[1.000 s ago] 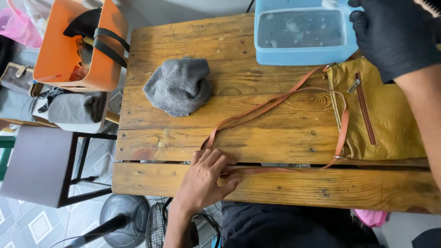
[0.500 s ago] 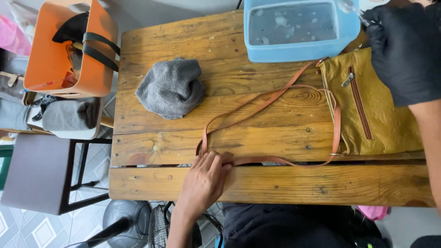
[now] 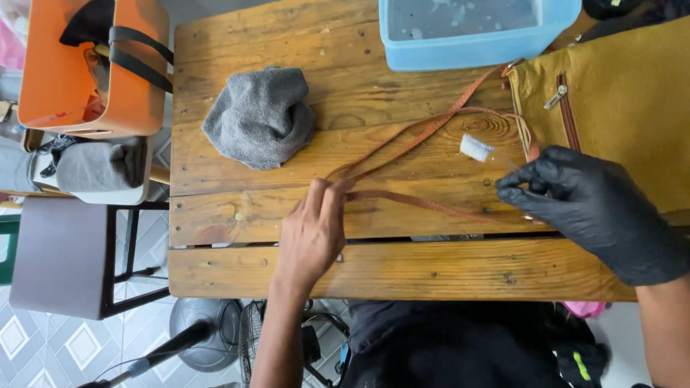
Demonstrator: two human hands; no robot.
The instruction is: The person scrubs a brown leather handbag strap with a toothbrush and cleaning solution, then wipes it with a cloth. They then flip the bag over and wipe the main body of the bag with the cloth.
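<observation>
A mustard-yellow bag [image 3: 625, 108] lies at the right of the wooden table [image 3: 402, 269]. Its thin brown leather strap [image 3: 424, 203] loops leftward across the planks. My bare left hand [image 3: 313, 233] rests flat on the table, its fingertips pressing the strap's fold. My right hand [image 3: 589, 208], in a black glove, pinches the clear handle of a small brush [image 3: 476, 148]. The brush's white head hovers just above the strap, close to the bag.
A light blue plastic tub [image 3: 460, 50] with water stands at the table's far edge. A crumpled grey cloth [image 3: 260, 118] lies left of centre. An orange bag [image 3: 72, 86] and a dark stool [image 3: 61, 255] stand left of the table, a fan [image 3: 215, 338] below.
My gloved right hand has come down from the blue tub to the strap beside the bag, now holding the brush. My left hand stays on the strap's fold.
</observation>
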